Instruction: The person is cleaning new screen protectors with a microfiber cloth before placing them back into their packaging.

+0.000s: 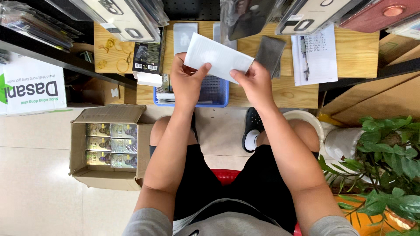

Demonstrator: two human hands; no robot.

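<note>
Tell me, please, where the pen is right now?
In the head view, the pen lies on a written sheet of paper at the wooden table's right side.

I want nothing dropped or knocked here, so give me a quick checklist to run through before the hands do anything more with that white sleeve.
1. Both hands on the white sleeve: ok, left hand pinches its left end, right hand its lower right corner.
2. Sleeve held above the wooden table: ok.
3. Blue basket right below the hands: ok, at the table's front edge.
4. Whether the sleeve is empty: cannot tell.
5. Pen lying on the written sheet, away from the hands: ok.
6. Open cardboard box on the floor beside the left knee: ok, packs sit inside it.
</note>
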